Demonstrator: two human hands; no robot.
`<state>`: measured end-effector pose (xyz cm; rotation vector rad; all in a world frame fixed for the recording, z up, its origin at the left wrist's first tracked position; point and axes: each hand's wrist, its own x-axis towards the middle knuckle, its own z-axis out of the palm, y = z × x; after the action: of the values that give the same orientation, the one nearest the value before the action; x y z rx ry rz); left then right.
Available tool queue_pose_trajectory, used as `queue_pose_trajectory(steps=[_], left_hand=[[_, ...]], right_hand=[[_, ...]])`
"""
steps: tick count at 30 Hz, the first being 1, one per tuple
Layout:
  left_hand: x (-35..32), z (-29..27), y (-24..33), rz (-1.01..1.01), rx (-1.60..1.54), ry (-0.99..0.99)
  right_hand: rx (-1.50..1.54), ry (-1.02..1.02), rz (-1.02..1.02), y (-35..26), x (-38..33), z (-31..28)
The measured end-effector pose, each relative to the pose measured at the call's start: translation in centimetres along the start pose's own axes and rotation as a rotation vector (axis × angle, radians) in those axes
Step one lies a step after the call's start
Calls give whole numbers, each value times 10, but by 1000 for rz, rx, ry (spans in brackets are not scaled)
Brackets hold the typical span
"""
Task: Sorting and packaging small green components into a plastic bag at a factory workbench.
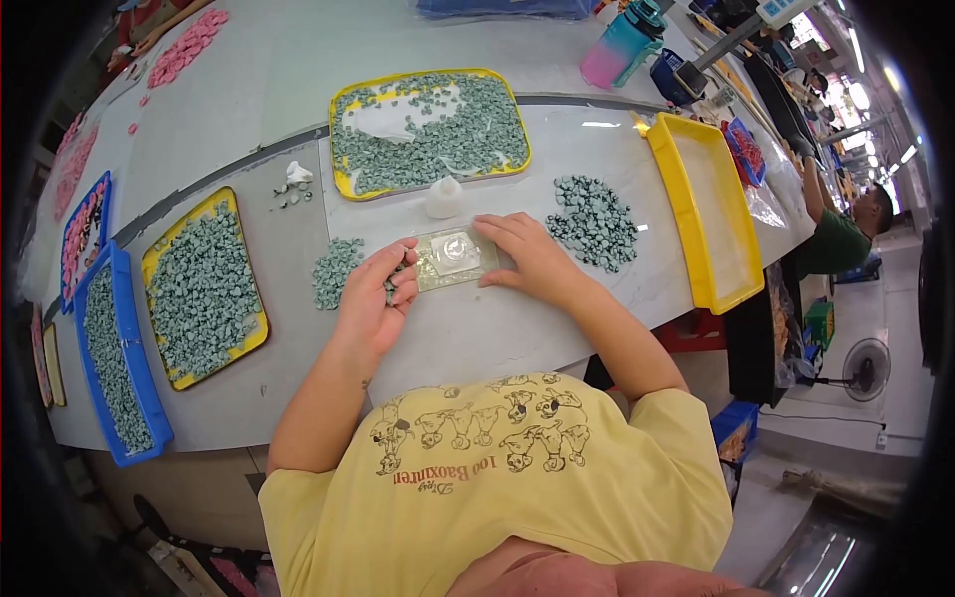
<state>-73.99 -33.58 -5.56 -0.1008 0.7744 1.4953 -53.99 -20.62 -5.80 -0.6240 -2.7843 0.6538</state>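
My left hand is closed, with a few small grey-green pieces cupped in the fingers and its fingertips pinched together near the left edge of a flat, yellowish see-through block. A clear round item on a small pale square lies on that block. At the block's right edge rests my right hand, fingers and thumb spread apart, with nothing visible in it. Beside my left hand is a small pile of grey-green pieces. A looser, darker-looking pile lies beyond my right hand. Just behind the block stands a white squat bottle.
Yellow trays of green pieces sit behind and at left, next to a blue bin. At right is a yellow tray. A pink-and-teal bottle stands far back. A person in green is at right.
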Motion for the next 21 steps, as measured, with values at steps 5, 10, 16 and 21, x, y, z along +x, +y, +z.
queue_pose_trajectory(steps=[5, 10, 16, 21], left_hand=[[3, -5, -4, 34, 66, -15], [5, -10, -6, -67, 4, -74], [5, -3, -12, -86, 19, -129], [-2, 16, -22, -41, 35, -107]], right_hand=[[36, 165, 98, 28, -8, -13], [-127, 325, 279, 46, -17, -28], [-193, 181, 318, 54, -19, -25], [-147, 117, 425, 49, -25, -30]])
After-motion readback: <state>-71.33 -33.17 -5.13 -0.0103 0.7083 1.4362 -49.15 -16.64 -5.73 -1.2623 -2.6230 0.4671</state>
